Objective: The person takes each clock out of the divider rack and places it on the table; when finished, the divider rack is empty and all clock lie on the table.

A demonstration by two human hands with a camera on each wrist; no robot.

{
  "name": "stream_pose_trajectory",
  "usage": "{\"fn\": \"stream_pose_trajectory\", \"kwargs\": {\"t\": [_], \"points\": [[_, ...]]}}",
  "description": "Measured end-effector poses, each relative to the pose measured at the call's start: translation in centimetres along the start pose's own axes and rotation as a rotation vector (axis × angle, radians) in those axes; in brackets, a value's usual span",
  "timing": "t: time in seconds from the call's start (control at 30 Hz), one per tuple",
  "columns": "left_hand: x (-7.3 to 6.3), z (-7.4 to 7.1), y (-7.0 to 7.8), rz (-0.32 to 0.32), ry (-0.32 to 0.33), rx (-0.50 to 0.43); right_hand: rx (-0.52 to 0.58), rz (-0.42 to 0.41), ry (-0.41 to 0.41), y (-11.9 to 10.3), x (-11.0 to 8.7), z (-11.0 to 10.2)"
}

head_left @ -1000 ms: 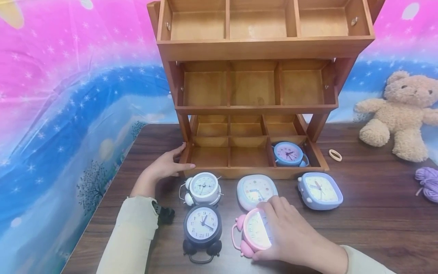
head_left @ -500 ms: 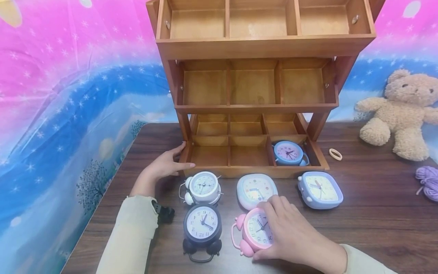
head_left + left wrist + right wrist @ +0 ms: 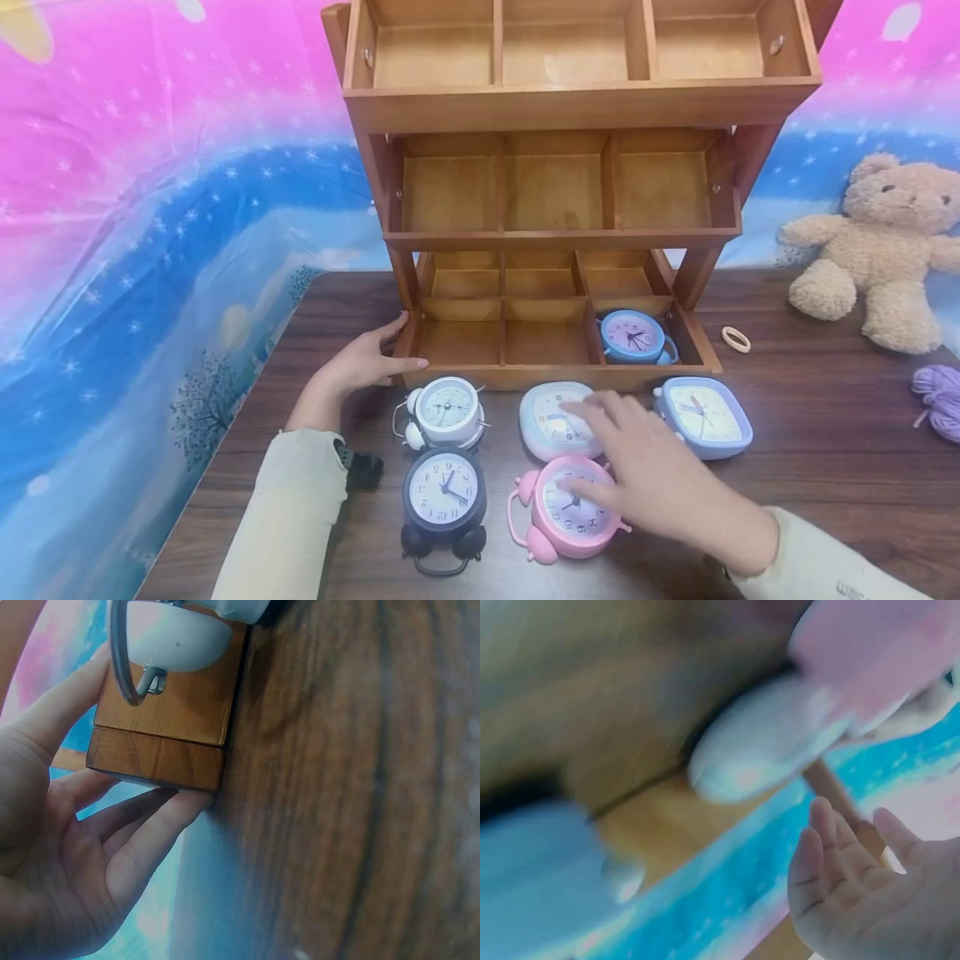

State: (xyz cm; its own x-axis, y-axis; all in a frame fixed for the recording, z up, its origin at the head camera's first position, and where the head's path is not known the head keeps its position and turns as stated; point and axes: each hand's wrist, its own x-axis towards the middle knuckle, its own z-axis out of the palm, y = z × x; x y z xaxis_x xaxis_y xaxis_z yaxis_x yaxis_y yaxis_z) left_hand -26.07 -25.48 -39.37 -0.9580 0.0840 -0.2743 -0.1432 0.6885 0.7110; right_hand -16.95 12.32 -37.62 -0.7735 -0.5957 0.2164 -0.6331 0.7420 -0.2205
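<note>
At the lower left corner of the wooden shelf rack (image 3: pixel 525 379), my left hand (image 3: pixel 356 362) grips the end, thumb along the front board and fingers on the side. The left wrist view shows those fingers (image 3: pixel 154 836) against the wood. My right hand (image 3: pixel 645 475), fingers spread and holding nothing, hovers over the pink twin-bell alarm clock (image 3: pixel 573 521) and the pale blue-white clock (image 3: pixel 543 417), partly covering both. A white twin-bell alarm clock (image 3: pixel 447 408) and a black one (image 3: pixel 444 492) lie to the left, faces up. On the right lies a lavender clock (image 3: pixel 708 417).
A blue alarm clock (image 3: pixel 633 336) lies in the rack's bottom right front compartment. Right of the rack are a wooden ring (image 3: pixel 735 339), a teddy bear (image 3: pixel 881 242) and purple yarn (image 3: pixel 937 404). A colourful cloth (image 3: pixel 187 192) hangs behind the table.
My right hand has let go of the pink alarm clock and lifted off it, shifting forward and a little right. The pink clock's face is more exposed. My left hand stays put.
</note>
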Motion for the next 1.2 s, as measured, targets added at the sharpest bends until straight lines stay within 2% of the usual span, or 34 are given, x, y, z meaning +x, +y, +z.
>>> {"fn": "stream_pose_trajectory", "kwargs": {"t": [0.17,0.27,0.33,0.5,0.6,0.9,1.2], "points": [[-0.1,0.0,-0.2,-0.007,0.000,-0.004,-0.029,0.015,0.084,3.4,2.5,-1.7],[-0.1,0.0,-0.3,-0.008,0.000,-0.005,-0.079,0.066,0.084,5.7,3.8,-2.4],[-0.1,0.0,-0.3,-0.011,0.002,-0.004,-0.098,0.114,0.047,7.2,4.7,-2.7],[-0.2,0.1,-0.4,-0.012,0.004,-0.017,-0.057,0.279,-0.114,9.8,6.7,-2.9],[-0.2,0.2,-0.3,-0.006,0.003,-0.023,-0.032,0.349,-0.172,10.9,7.7,-2.8],[0.0,0.3,-0.2,0.004,0.006,-0.021,-0.006,0.374,-0.258,13.7,9.3,-2.3],[0.0,0.1,0.0,-0.003,0.014,-0.010,-0.004,0.383,-0.270,13.9,10.1,-2.1]]}}
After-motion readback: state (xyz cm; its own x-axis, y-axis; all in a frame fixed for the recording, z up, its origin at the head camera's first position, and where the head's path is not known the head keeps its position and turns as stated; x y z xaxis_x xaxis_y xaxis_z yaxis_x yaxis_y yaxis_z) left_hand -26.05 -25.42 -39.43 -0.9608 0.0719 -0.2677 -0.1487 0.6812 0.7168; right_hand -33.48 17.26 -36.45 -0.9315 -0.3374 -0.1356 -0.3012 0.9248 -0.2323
